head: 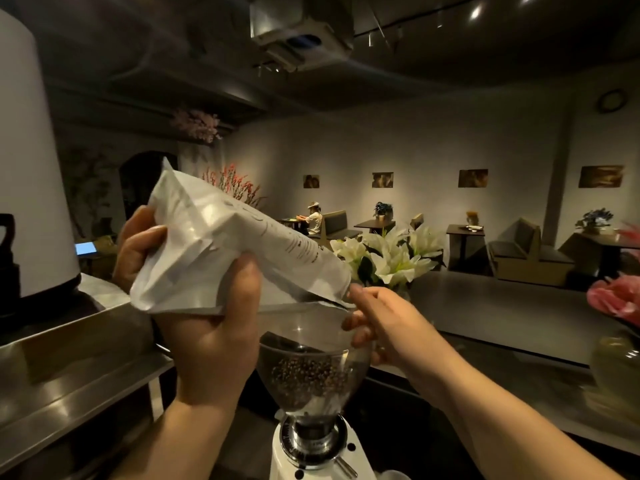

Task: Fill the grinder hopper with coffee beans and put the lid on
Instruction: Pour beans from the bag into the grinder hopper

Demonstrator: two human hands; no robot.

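Observation:
A white coffee bag point(221, 244) is tilted with its open mouth down to the right, over the clear hopper point(349, 368). My left hand point(211, 341) grips the bag's lower body from beneath, thumb on the front and fingers round the back. At the bag's mouth my right hand point(377, 323) pinches the lower edge, just above the hopper's rim. Dark coffee beans point(304, 375) fill the hopper's lower part. The hopper stands on a white grinder point(287, 459). No lid is in view.
A steel machine top point(69, 375) runs along the left, with a big white cylinder point(31, 168) behind it. White lilies point(391, 254) stand just beyond the hopper, and pink flowers in a vase point(616, 299) at the right edge. A dark counter point(502, 313) lies behind.

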